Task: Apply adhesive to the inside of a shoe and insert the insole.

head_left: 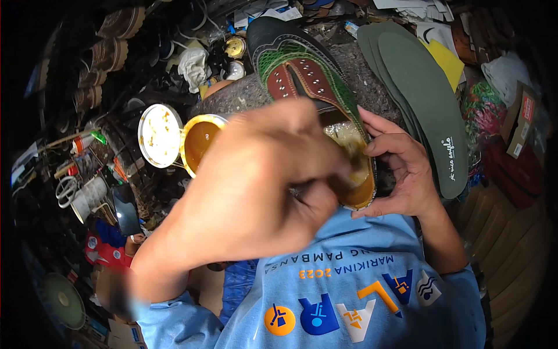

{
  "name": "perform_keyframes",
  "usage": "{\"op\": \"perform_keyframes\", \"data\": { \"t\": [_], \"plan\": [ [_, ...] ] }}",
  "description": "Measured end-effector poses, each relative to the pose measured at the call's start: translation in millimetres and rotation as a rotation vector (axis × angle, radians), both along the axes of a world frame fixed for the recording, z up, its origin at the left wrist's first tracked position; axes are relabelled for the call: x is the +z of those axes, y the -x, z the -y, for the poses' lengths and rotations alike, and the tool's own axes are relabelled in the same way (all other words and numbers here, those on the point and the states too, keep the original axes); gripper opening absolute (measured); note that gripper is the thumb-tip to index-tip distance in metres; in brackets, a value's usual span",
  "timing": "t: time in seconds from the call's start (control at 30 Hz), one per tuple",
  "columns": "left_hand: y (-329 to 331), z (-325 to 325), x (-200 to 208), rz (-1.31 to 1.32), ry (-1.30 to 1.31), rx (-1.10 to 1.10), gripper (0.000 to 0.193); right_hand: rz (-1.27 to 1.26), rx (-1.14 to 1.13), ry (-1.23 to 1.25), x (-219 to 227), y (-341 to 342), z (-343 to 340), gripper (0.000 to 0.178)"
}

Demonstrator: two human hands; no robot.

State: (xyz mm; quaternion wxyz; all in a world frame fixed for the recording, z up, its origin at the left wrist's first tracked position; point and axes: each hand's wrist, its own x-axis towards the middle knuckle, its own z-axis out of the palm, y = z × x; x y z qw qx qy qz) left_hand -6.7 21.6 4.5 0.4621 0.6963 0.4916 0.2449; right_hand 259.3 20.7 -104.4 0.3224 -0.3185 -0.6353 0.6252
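Note:
A leather shoe (311, 75) with a black toe, green textured band and brown eyelet panels lies with its heel toward me. My right hand (404, 168) grips the heel end, fingers along the side and thumb at the back rim. Over the shoe's opening is my left hand (261, 168), blurred by motion, its fingers closed in a pinch. What they pinch is smeared and I cannot make it out. Wet, yellowish glue (344, 134) shines on the insole inside. Left of the shoe, partly behind my left hand, an open tin (185, 154) holds amber glue.
The tin's glue-stained lid (160, 134) stands tilted beside it. Grey-green insoles (418, 81) lie stacked on the right of the dark work surface (238, 96). Scissors (67, 189) and a thread spool (89, 199) sit at the left. Other shoes (119, 38) line the upper left.

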Motion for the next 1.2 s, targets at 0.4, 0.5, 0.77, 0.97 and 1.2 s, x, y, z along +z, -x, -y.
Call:
{"op": "perform_keyframes", "data": {
  "t": [0.4,0.5,0.77,0.97,1.2],
  "plan": [
    [-14,-18,25,-0.116,0.238,-0.198,0.029,0.088,-0.004,-0.103,8,3,-1,0.071],
    [-18,-26,30,-0.21,0.167,-0.232,0.029,0.094,0.01,-0.093,7,1,-1,0.071],
    [-20,-9,26,-0.607,-0.157,-0.224,0.031,0.081,-0.021,-0.182,12,13,4,0.073],
    [-37,43,46,-0.438,-0.071,-0.274,0.022,0.111,-0.048,-0.192,18,23,10,0.074],
    [-37,65,13,-0.464,-0.198,0.097,0.043,0.16,0.008,-0.269,81,28,-64,0.04]
  ]
}}
